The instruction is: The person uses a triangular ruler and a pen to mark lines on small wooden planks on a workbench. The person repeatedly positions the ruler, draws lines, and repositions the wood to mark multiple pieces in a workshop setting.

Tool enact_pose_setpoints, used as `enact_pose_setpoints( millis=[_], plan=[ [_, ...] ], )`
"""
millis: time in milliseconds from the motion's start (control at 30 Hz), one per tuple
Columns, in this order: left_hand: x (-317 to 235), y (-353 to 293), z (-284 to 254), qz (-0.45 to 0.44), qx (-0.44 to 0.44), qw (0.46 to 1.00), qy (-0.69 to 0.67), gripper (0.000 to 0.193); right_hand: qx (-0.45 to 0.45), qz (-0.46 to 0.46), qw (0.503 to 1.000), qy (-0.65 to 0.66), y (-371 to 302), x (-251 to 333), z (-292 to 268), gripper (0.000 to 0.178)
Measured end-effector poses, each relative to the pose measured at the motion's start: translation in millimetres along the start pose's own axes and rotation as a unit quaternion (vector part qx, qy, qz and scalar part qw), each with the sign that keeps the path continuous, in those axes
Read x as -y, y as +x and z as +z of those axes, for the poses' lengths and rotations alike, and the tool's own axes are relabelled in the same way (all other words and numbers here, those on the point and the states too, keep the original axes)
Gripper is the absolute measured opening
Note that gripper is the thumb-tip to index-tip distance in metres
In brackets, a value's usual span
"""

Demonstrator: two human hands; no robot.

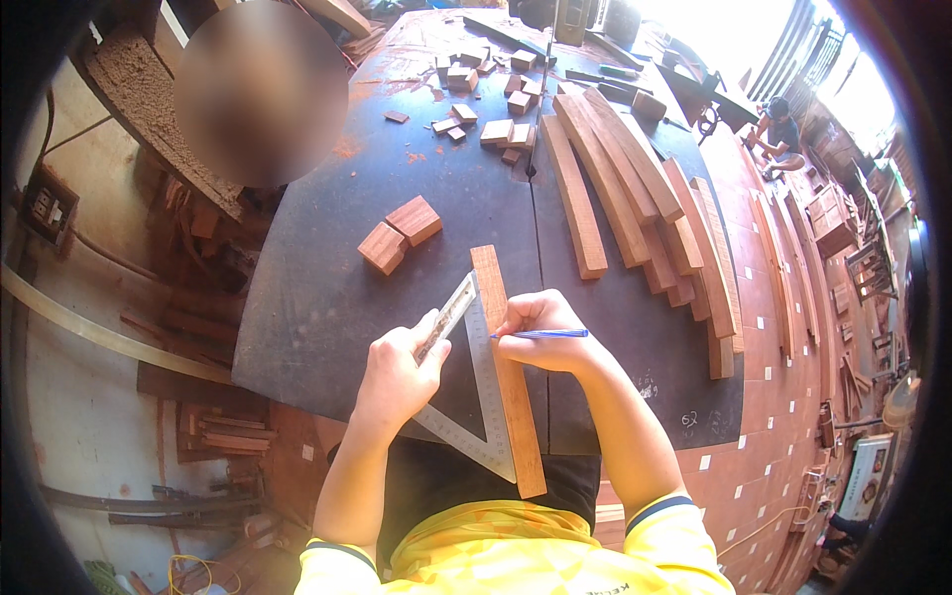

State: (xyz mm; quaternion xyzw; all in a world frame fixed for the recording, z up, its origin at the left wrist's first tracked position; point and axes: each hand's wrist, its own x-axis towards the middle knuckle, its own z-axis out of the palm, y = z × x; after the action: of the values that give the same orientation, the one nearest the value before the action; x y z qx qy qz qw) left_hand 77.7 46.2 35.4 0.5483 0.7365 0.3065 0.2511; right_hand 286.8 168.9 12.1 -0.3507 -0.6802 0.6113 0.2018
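My left hand (399,369) is closed around the thick edge of a metal triangle square (486,392). One graduated side of the square lies along a narrow wooden strip (509,382), which points away from me on the dark table and reaches past its near edge. My right hand (540,325) pinches a blue pen (555,333), its tip at the strip beside the square's scale. The right fingers rest on the strip's right side. Beyond my left hand sit two wooden blocks (413,220), touching each other.
On the dark table (317,297), several long wooden strips (635,198) lie at the right. Small offcuts (496,132) are scattered toward the far end, near a thin upright blade (540,89). A long slot runs down the table. Another person (778,139) crouches at the far right.
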Motion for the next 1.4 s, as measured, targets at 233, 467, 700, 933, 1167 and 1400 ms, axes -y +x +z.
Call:
enact_pose_setpoints(
  millis=[233, 467, 700, 933, 1167, 1400],
  plan=[
    [1.8, 0.2, 1.2, 0.014, -0.007, 1.000, 0.000, 0.046, -0.001, -0.005, 1.000, 0.002, 1.8, -5.4, 0.0, 0.019],
    [2.6, 0.3, 1.9, 0.010, -0.008, 1.000, -0.001, 0.046, 0.002, -0.011, 1.000, 0.020, 0.9, -5.7, 0.5, 0.019],
    [7.7, -2.7, -7.8, -0.043, 0.029, 0.998, -0.042, 0.047, 0.014, 0.007, 0.999, 0.043, -0.7, -2.9, -7.9, 0.012],
    [42.5, -19.3, -29.2, -0.056, -0.028, 0.993, -0.103, 0.047, -0.018, -0.052, 0.990, 0.129, 1.9, -15.9, -6.1, 0.014],
    [60.2, -28.9, -39.5, -0.049, -0.059, 0.993, -0.089, 0.046, -0.065, -0.065, 0.977, 0.195, -2.3, -9.8, -5.3, 0.015],
    [55.4, -31.9, -54.0, -0.123, -0.055, 0.981, -0.141, 0.045, -0.125, -0.057, 0.974, 0.179, -0.4, -13.5, -8.4, 0.014]
  ],
)
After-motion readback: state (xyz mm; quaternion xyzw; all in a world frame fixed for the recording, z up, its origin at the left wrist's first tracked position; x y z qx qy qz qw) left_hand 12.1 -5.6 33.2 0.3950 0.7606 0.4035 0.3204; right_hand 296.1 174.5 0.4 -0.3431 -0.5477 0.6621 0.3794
